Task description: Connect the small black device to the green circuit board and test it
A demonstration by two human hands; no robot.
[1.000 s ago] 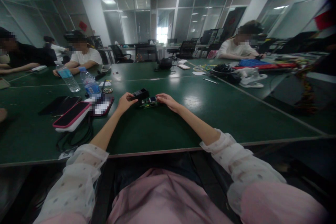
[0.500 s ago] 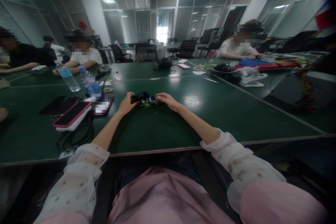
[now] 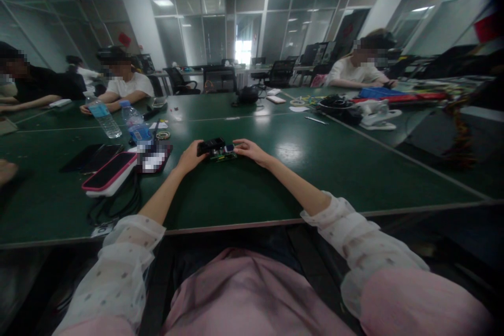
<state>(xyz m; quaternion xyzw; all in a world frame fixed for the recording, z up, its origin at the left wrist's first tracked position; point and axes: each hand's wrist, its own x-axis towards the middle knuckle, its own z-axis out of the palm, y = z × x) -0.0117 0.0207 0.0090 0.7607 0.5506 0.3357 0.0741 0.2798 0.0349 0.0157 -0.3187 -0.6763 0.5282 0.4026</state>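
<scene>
A green circuit board is between my two hands, just above or on the green table. At its left end is a black rectangular part, and a small dark square piece with a pale rim sits at its right. My left hand is closed around the left end of the black part, fingers partly hidden behind it. The fingers of my right hand pinch the board's right end beside the square piece. Exactly which edge they grip is too small to make out.
Left of my arm lie a pink-rimmed phone, black cables and dark flat devices. Two water bottles stand behind them. A pen and a white stand-like object are at the right. Other people sit across the table.
Both hands and the circuit board stay almost in place. The view has shifted slightly, and another person's hand at the left edge shows a little more.
</scene>
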